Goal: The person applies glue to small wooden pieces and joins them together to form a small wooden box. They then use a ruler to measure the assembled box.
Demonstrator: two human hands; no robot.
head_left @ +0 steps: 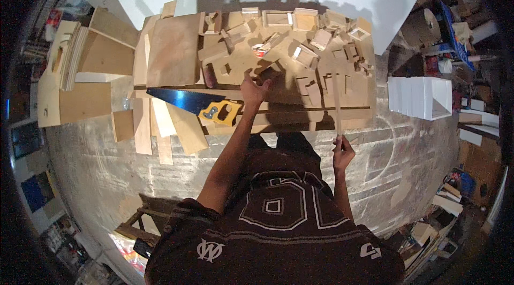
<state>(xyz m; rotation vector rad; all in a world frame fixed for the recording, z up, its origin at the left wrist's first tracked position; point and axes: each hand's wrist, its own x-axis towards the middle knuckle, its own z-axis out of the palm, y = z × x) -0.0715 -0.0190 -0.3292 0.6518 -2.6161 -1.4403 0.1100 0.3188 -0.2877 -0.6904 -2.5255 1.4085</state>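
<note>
A: Which objects do the two hands engage?

B: The right hand (342,152) has its fingers wrapped round the near end of a long, thin, pale wooden strip (337,105). The strip runs away from the person, up across the front edge of the low plywood worktable (171,52). The left hand (254,89) reaches among the small wooden blocks and open square frames (305,55) littering the tabletop. Its fingers curl over one block, but whether they grip it cannot be told.

A: How is the strip judged to handle?

B: It appears light and stiff along its length, yet slender enough to flex or snap if levered at one end. A hold nearer its middle, or support from the table, would probably steady it better than the end grip shown.

A: What lies nearby?

B: A hand saw with a blue blade and yellow-black handle (206,105) rests on the table's near left portion, just beside the left forearm. Plywood offcuts (155,124) overhang that side.
</note>
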